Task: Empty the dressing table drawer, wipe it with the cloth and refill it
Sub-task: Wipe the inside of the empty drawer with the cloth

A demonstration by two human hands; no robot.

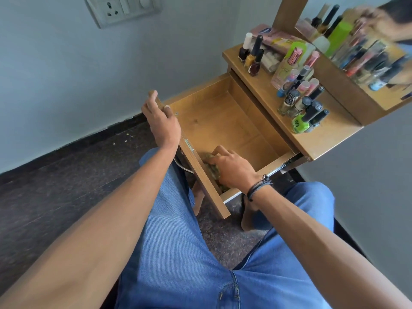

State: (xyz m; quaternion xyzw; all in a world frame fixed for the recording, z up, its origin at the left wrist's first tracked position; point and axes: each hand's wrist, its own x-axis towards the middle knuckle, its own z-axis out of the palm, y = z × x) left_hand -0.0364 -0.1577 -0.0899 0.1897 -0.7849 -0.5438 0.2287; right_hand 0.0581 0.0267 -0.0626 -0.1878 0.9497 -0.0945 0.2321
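Observation:
The wooden drawer [225, 121] of the dressing table stands pulled out, and its floor is bare wood. My left hand [161, 121] grips the top edge of the drawer front at its far corner, thumb hooked inside. Inside the near corner, my right hand [231, 167] presses down on a crumpled olive-green cloth [211, 169] with its fingers curled over it. The hand and the drawer front hide most of the cloth.
On the tabletop [323, 139] stand several nail polish bottles [301, 108], perfume bottles and boxes, next to a mirror [361, 47]. A wall with a switch plate [122, 7] is on the left. My knees in blue jeans sit below the drawer, over a dark floor.

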